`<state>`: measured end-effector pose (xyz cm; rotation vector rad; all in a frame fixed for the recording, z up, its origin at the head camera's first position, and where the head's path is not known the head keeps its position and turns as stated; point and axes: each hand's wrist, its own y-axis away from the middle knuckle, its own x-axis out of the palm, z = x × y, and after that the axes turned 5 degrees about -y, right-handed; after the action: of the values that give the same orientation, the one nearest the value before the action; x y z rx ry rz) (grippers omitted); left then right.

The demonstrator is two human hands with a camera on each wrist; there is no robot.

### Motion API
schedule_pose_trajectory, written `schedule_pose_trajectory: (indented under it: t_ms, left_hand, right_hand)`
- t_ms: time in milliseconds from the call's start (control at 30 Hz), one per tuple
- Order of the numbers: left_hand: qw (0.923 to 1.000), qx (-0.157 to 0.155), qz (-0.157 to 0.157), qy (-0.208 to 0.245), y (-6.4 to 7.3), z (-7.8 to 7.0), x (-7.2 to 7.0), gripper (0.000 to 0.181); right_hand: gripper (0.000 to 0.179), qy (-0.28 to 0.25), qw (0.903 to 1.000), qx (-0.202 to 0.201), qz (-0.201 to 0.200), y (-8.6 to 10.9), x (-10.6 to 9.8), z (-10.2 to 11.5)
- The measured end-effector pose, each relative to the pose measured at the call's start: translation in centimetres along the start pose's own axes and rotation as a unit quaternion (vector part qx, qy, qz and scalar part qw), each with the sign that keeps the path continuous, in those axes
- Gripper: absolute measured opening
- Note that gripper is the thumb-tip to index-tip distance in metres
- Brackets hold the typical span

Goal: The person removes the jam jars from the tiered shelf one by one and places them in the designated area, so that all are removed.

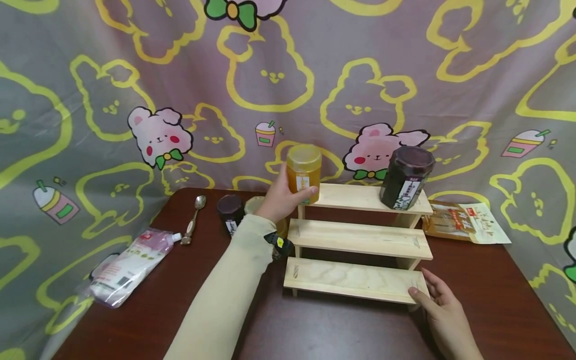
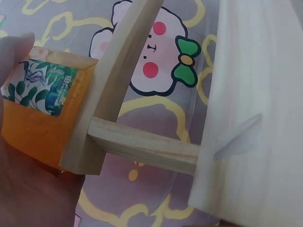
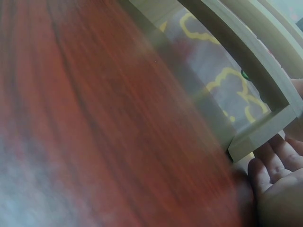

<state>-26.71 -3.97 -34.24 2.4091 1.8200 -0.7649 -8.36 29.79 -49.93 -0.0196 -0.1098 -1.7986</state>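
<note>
My left hand (image 1: 284,196) grips a faceted jar (image 1: 304,165) of orange-yellow contents with a yellow lid, upright at the left end of the top tier of a three-tier wooden rack (image 1: 355,277). Up close in the left wrist view, the orange jar (image 2: 40,125) sits beside a wooden leg of the rack; whether its base touches the tier is unclear. With thumb on top and fingers at the side and below, my right hand (image 1: 447,312) holds the right end of the lowest tier. A dark purple jar (image 1: 407,177) stands at the top tier's right end.
Left of the rack stand another dark jar (image 1: 230,212) and a pale-lidded jar (image 1: 254,204), partly hidden by my left arm. A spoon (image 1: 194,222) and a white spouted pouch (image 1: 132,267) lie farther left. Snack packets (image 1: 468,222) lie right of the rack, before a patterned curtain (image 1: 279,65).
</note>
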Motion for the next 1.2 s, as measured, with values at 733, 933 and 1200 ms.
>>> schedule_pose_trajectory:
  t_ms: [733, 933, 1200]
  left_hand:
    - [0.9954, -0.039, 0.043, -0.076, -1.5, -1.9, 1.3, 0.084]
    - [0.9945, -0.040, 0.047, -0.084, -2.0, -2.3, 2.0, 0.083]
    - [0.9944, -0.052, 0.053, -0.076, -2.2, -2.3, 2.7, 0.083]
  right_hand:
    - [0.083, 0.018, 0.9997, 0.011, -0.011, -0.1, 0.1, 0.2]
    - [0.080, 0.004, 1.0000, -0.002, -0.004, 0.0, 0.2, 0.3]
    - [0.079, -0.008, 0.9999, -0.006, -0.002, 0.1, 0.0, 0.2]
